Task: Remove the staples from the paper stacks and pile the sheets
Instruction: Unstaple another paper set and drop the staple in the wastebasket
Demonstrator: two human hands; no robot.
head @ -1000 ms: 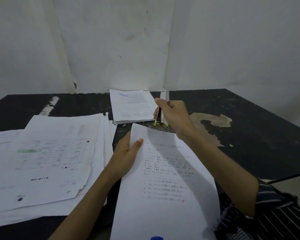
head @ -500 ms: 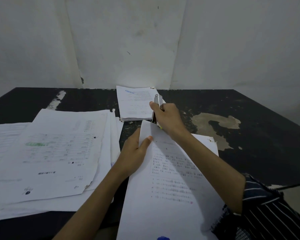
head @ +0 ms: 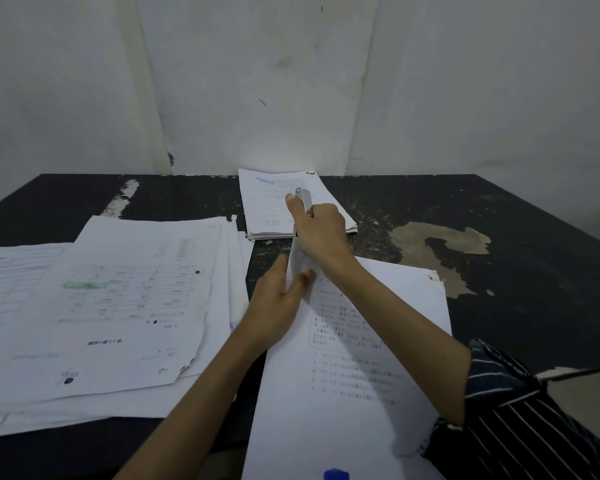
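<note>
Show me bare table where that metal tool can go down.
The widest bare table is right of the stapled sheets, past the worn tan patch. Another strip lies at far left, between the spread loose sheets and the wall, left of the small stack. The middle is crowded: the left hand and right hand work there, with only a narrow gap between papers.

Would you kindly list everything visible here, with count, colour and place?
held sheets: one set, white, printed, near centre, far corner raised
loose sheets: several, white, spread at left
paper stack: one, white, far centre
metal tool: one, silver, above that raised corner
blue object: one, bottom edge, unidentifiable
table: one, black, worn patches
wall: white, behind table
striped sleeve: one, dark with white stripes, bottom right
left hand: pinches held sheets' raised corner
right hand: grips metal tool
</note>
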